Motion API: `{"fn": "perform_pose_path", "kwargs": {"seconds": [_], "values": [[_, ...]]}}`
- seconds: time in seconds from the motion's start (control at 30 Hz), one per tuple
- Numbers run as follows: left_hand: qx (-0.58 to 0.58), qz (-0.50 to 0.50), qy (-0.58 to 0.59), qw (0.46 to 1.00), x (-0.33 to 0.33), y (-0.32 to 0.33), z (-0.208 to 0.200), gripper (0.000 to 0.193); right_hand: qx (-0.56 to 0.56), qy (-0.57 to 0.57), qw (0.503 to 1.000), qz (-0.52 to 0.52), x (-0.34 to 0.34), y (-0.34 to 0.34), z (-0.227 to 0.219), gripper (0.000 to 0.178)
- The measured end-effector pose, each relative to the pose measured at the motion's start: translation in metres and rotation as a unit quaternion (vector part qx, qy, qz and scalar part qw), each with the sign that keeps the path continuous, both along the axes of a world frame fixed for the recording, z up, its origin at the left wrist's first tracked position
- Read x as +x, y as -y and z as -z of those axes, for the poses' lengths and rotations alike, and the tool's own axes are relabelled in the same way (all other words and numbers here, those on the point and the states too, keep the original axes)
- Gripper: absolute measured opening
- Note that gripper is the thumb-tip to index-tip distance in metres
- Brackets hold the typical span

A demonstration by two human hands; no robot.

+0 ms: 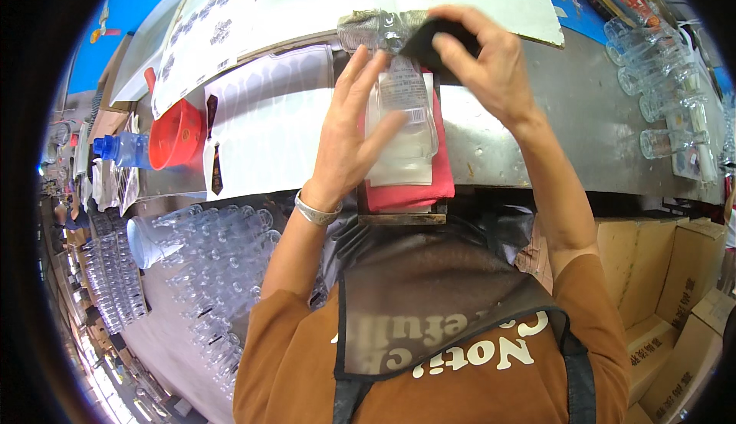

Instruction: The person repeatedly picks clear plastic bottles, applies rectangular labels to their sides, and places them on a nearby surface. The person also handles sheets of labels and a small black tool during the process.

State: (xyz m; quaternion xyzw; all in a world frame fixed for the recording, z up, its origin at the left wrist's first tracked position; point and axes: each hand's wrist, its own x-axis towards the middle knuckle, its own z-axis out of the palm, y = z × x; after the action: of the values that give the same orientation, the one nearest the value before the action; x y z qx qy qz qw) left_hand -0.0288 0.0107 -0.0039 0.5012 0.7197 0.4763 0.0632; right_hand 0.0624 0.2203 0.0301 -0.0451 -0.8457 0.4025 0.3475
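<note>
Head view: the clear glass bottle (419,142) lay on white paper over a red cloth (441,175) on the table (529,148), printing already on its face; the right hand (494,67) had its grip closed on a black pad (431,47) near the shoulder and the left hand (345,140) was spread over it, so handling was judged unfinished. Contents of the red bowl (178,136) could not be made out; printing on the lower-left bottles (222,259) could not be told.

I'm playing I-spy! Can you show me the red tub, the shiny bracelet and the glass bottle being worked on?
Red tub (181,134): head view, on its side wall.
Bracelet (315,214): head view, on its band.
Glass bottle (409,96): head view, on its body.
</note>
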Motion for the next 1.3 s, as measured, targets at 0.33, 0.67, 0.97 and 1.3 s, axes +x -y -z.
{"fn": "perform_pose_path", "kwargs": {"seconds": [0.33,0.67,0.97,1.3], "values": [[0.007,-0.065,0.05,0.997,0.043,0.018,0.02,0.132,0.337,-0.063,0.938,-0.054,-0.01,0.03,-0.032,0.018],[0.027,-0.104,0.054,0.993,0.053,0.02,0.022,0.135,0.343,-0.018,0.938,-0.04,-0.025,0.025,-0.033,0.006],[0.004,-0.052,0.141,0.989,0.041,0.03,0.024,0.122,0.219,-0.047,0.972,-0.065,0.0,0.016,-0.012,0.016],[-0.006,-0.045,0.13,0.99,0.033,0.035,0.034,0.095,0.101,-0.014,0.978,-0.182,0.049,0.034,0.004,0.028]]}}
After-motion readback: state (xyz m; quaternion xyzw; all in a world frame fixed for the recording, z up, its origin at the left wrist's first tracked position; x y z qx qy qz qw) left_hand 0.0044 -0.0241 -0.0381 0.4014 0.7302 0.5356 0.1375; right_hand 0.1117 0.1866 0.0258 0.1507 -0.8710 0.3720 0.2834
